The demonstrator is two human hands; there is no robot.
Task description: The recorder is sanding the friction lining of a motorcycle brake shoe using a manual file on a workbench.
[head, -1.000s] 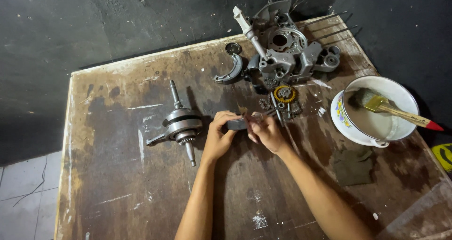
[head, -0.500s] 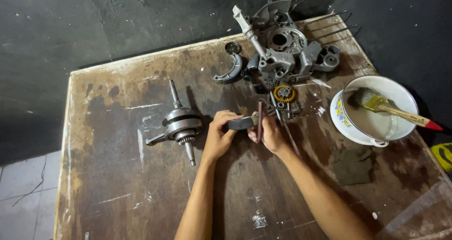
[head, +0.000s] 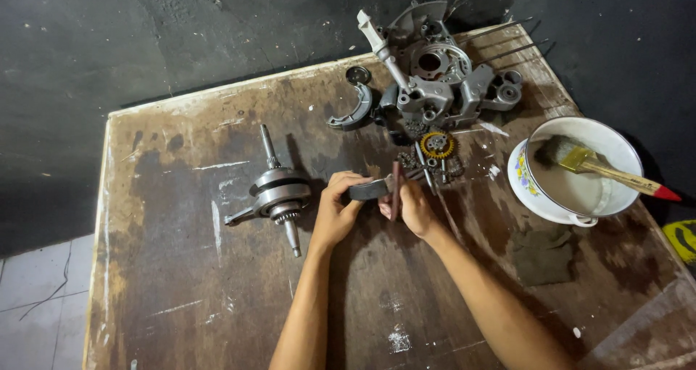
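Beside crankshaft [head: 275, 192], left hand [head: 335, 214] fingers pinching dark part [head: 368, 190], right hand [head: 415, 209] gripping rod [head: 396, 188]

dim even light, soft shadows, sharp centre, dark surroundings, slight wide-angle edge stretch

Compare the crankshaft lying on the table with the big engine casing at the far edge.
The crankshaft is a slim shaft with a round middle; the engine casing is a broad, blocky shell with holes. The crankshaft lies alone to the left of the left hand; the engine casing sits among loose gears and parts. Both are grey metal resting on the worn wooden table.
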